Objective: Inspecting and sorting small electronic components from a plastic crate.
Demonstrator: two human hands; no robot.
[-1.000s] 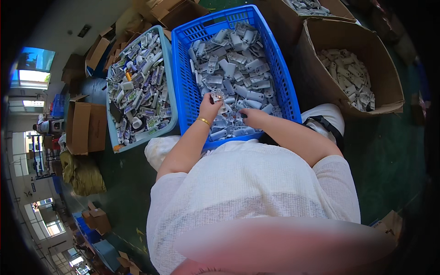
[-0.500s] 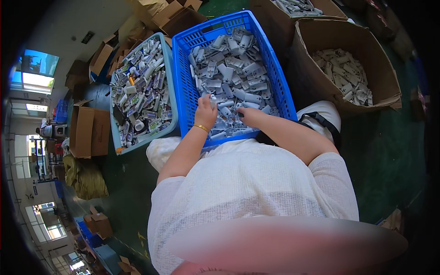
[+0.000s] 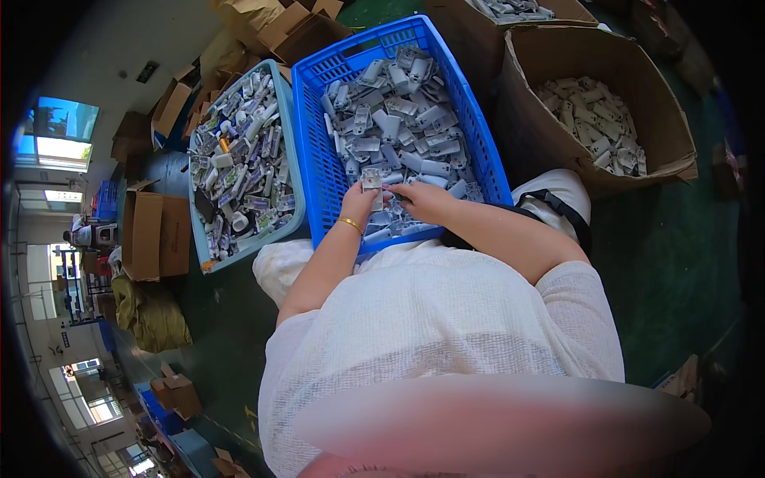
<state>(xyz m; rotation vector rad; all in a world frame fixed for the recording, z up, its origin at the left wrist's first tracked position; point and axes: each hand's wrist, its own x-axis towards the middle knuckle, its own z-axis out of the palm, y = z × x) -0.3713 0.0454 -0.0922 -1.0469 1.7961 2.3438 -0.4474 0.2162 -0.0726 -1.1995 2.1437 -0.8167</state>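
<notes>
My left hand (image 3: 358,204), with a gold bangle at the wrist, is closed on a small white plastic casing (image 3: 370,178) whose open inner side shows. Close on its right, my right hand (image 3: 424,202) has its fingers pinched together, pointing toward that casing. A small dark thing seems to be in the pinch, too small to name. Both hands are over the near part of a blue plastic crate (image 3: 492,151), which holds a heap of similar white and grey casings (image 3: 390,123).
Left of the crate stands a pale blue tub (image 3: 296,171) of mixed small plastic devices. On the right, a large open carton (image 3: 522,119) holds white plastic parts, with another carton (image 3: 470,40) behind it. An upright cardboard box (image 3: 143,235) and a yellow-green sack (image 3: 150,315) are farther left.
The white casing in my left hand has turned so its inner side shows. My right hand has moved left and slightly up, closer to my left hand.
</notes>
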